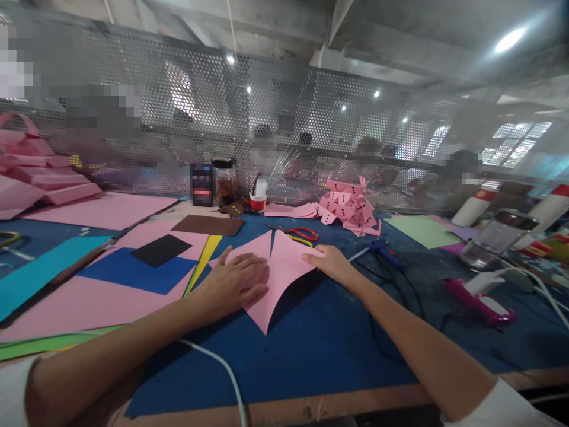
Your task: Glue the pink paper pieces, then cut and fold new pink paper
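Note:
A folded piece of pink paper [282, 279] lies on the blue table surface in front of me, its lower tip pointing toward me and its right half raised in a curve. My left hand [242, 276] rests flat on the left half, fingers stretched out. At the right corner, my right hand [329, 264] pinches the paper's edge between thumb and fingers. Just behind the paper are scissors [304, 235] with red and yellow handles, partly hidden by it.
To the left lie pink sheets [102, 302], a blue sheet [137, 273], a black piece [162, 250] and a brown piece [207, 225]. Cut pink strips [347, 204] are heaped at the back. Blue [386, 255] and magenta [482, 301] glue guns with cords occupy the right, near a clear glass [500, 237].

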Demonstrator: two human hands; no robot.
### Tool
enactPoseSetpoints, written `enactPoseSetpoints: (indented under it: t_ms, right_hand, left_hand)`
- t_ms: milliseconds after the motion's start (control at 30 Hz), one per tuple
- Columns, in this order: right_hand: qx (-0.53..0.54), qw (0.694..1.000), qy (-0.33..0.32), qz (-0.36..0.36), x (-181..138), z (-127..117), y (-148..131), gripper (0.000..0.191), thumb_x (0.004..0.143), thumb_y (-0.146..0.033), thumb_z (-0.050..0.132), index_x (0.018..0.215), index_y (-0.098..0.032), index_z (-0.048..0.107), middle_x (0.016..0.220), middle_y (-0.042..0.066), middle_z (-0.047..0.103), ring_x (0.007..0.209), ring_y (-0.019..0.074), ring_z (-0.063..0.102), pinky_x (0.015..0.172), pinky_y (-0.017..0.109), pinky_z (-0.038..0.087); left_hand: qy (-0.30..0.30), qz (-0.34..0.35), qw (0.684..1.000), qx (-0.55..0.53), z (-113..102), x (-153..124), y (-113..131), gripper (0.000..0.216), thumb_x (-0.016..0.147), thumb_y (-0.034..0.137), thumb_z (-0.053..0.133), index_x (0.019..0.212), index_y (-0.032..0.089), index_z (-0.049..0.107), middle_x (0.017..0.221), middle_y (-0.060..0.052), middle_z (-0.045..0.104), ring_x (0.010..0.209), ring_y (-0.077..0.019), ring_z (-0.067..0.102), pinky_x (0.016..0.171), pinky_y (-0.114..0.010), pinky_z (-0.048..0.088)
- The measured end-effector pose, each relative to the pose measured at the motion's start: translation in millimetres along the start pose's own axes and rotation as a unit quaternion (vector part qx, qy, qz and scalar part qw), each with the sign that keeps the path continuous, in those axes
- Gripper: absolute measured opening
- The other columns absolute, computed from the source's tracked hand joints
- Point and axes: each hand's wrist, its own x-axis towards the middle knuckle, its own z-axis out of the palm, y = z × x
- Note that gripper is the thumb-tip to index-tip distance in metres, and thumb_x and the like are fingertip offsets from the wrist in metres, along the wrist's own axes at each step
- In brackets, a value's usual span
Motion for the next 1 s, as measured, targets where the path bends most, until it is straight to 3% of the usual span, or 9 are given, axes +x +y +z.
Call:
enactPoseSetpoints:
  t_ms: [233, 667, 1000]
  right_hand:
    - [-0.006, 1.0, -0.007, 0.001, 0.8, 0.7, 1.6, 0.031, 0.084, -0.045, 0.06, 0.081, -0.016, 0.068, 0.08, 0.004, 0.069, 0.075, 0.0194, 0.062, 0.061, 0.025, 0.035]
    - [-0.007, 1.0, -0.021, -0.007, 1.5, 2.8, 4.7, 0.025, 0.08, -0.04, 0.061, 0.076, -0.016, 0.066, 0.073, 0.003, 0.066, 0.069, 0.0174, 0.059, 0.058, 0.025, 0.032]
    - [0.007, 1.0, 0.027, 0.009, 3.1, 1.4, 3.9, 0.033, 0.083, -0.048, 0.061, 0.073, -0.016, 0.063, 0.073, 0.004, 0.066, 0.067, 0.0174, 0.058, 0.058, 0.025, 0.031]
  left_hand:
    - [-0.019, -0.009, 1.0, -0.009, -3.2, 0.4, 1.5, 0.048, 0.098, 0.052, 0.046, 0.14, 0.03, 0.053, 0.145, -0.002, 0.058, 0.141, -0.0277, 0.042, 0.123, -0.055, 0.001]
    - [-0.004, -0.008, 1.0, -0.007, 1.0, -0.1, -0.8, 0.048, 0.097, 0.052, 0.047, 0.14, 0.032, 0.053, 0.144, -0.002, 0.058, 0.141, -0.0284, 0.042, 0.122, -0.056, 0.003]
    - [0.003, 0.024, 0.999, -0.036, -1.3, -0.3, -1.8, 0.048, 0.096, 0.055, 0.05, 0.137, 0.031, 0.057, 0.142, -0.002, 0.06, 0.14, -0.0298, 0.044, 0.123, -0.057, 0.0]
